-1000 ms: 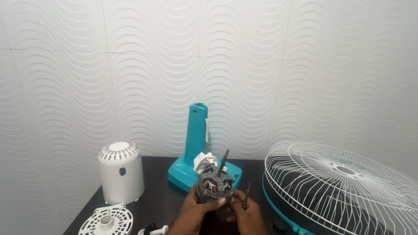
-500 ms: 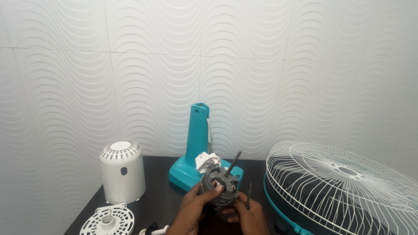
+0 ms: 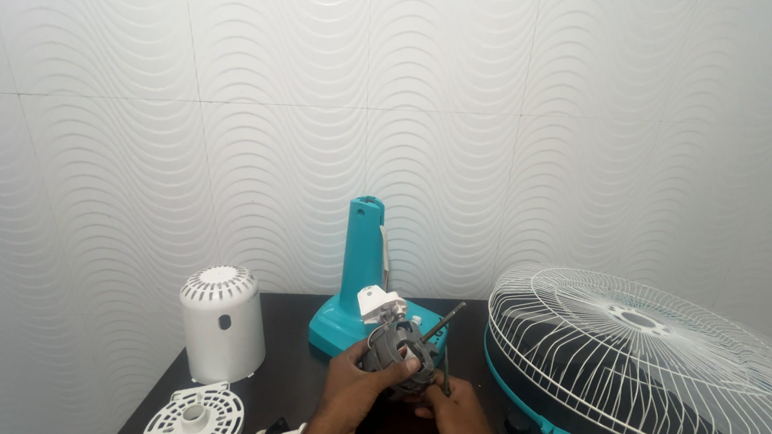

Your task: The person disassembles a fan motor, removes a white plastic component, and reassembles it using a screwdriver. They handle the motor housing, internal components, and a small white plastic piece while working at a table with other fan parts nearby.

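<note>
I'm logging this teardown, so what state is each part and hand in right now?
fan motor: held up off the table, shaft pointing up right.
left hand: gripping the motor.
right hand: under the motor, touching it.
teal stand: upright.
white motor cover: detached, upright.
round vented plate: lying flat.
wire grille: lying on its side.

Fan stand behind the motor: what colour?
Teal fan stand, an upright column on a matching base; the head view, the only one, shows it clearly.

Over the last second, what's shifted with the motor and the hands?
Little: both hands kept hold of the fan motor, the left hand around its body, the right hand below. Its shaft tipped lower toward the right. The teal stand, white cover, vented disc and fan cage stayed put.
</note>
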